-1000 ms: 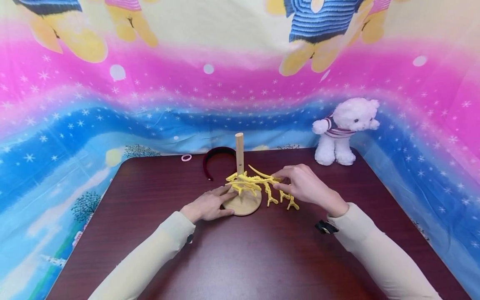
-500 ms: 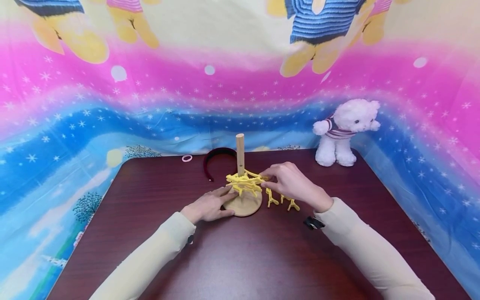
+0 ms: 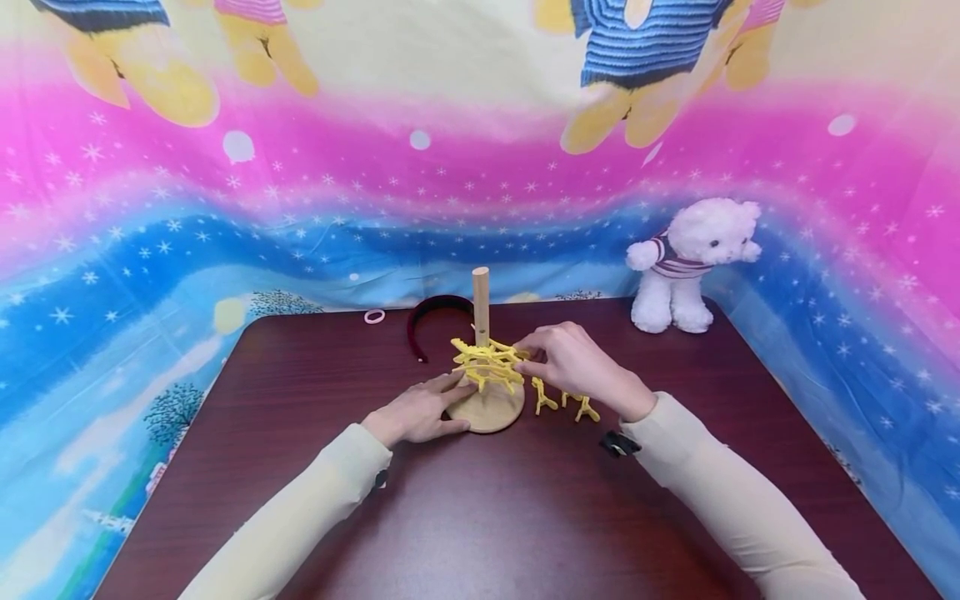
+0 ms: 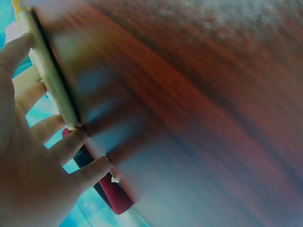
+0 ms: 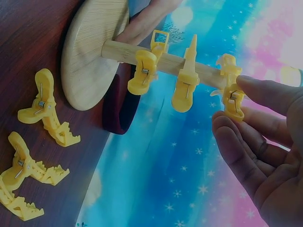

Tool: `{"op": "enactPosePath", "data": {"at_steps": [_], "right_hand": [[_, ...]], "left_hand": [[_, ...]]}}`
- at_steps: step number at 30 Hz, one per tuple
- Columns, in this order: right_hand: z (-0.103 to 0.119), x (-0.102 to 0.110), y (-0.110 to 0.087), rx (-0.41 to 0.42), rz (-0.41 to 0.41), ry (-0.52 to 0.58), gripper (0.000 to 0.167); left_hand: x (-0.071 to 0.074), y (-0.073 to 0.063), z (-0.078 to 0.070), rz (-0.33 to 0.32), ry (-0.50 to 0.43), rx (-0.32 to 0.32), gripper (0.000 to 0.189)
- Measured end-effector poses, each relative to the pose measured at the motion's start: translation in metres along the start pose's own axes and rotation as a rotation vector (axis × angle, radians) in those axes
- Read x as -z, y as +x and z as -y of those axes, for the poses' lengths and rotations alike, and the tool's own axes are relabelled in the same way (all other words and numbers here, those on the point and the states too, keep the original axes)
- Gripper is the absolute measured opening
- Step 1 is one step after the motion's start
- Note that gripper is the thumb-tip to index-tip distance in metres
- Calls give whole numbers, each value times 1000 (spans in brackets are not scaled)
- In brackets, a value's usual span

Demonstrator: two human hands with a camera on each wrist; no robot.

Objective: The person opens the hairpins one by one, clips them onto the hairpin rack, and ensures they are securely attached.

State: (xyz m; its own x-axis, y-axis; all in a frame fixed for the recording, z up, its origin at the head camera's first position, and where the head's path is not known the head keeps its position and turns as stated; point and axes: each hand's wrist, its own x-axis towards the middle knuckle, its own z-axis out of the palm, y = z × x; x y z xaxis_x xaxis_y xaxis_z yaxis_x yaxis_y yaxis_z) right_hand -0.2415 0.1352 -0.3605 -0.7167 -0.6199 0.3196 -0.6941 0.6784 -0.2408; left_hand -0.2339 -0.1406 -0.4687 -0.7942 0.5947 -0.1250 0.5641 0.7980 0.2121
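A wooden stand has a round base and an upright post. My left hand rests on the base's left edge, its spread fingers and thumb touching the rim. Two yellow claw clips, a lower one and a middle one, are clamped round the post. Above them, my right hand pinches a third claw clip by its levers between thumb and fingers, its toothed arms at the post. On the table, right of the base, lie more yellow claw clips.
Behind the stand lies a dark red headband, with a small pale ring left of it. A white plush bear stands at the table's back right corner. Printed cloth hangs around the dark table.
My right hand has moved left with the claw clip, from beside the stand to the post above the other clips. My left hand has stayed on the base.
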Motion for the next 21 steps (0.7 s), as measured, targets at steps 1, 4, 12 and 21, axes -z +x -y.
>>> {"op": "enactPosePath", "data": {"at_steps": [1,4,12,21], "right_hand": [[0,0,0,0,-3,-2,21],[0,0,1,-6,-7,-3,22],[0,-1,1,-36,-7,4,25],[-4,-3,1,-85,6,23,29]], "left_hand": [[0,0,0,0,-1,-1,67],[0,-1,0,-4,-2,-9,67],[-1,0,1,-4,4,-14,67],[1,0,0,3,-1,-8,68]]}}
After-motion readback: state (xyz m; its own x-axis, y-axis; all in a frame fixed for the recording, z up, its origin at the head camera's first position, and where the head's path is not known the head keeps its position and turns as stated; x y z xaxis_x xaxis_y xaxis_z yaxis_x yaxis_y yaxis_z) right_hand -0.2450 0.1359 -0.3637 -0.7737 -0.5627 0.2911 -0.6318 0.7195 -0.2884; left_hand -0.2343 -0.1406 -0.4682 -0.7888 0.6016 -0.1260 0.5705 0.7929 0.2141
